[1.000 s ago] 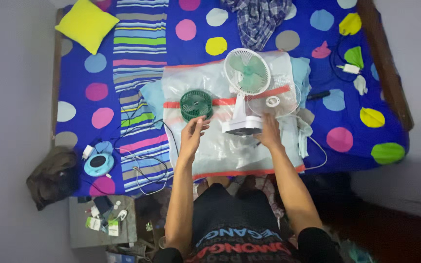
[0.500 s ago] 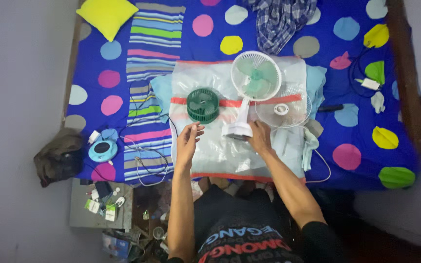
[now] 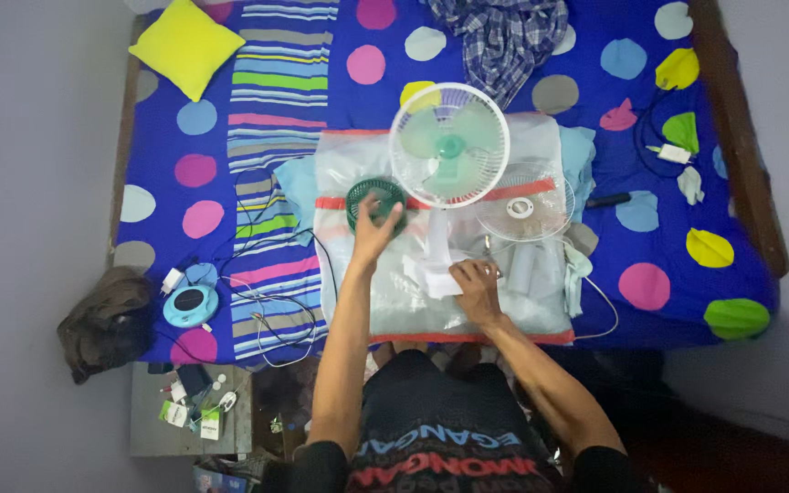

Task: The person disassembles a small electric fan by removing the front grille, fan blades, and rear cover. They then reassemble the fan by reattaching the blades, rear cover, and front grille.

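1. Bedsheet (image 3: 541,55), blue with coloured dots, carries a clear plastic sheet (image 3: 394,301) as work surface.
2. White fan (image 3: 449,146) stands centre; detached white grille (image 3: 522,205) lies right of it.
3. Right hand (image 3: 477,288) presses flat on the fan base, apparently steadying it.
4. Left hand (image 3: 374,233), fingers spread, rests on green round part (image 3: 372,199), not visibly clamped.

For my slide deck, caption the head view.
Left hand on a green round part, right hand at the white fan.

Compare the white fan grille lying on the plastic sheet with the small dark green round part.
The white fan grille is wider and pale; the dark green round part is smaller and dark. The grille lies untouched, while the left hand touches the green part. Both are round and rest on the clear plastic sheet.
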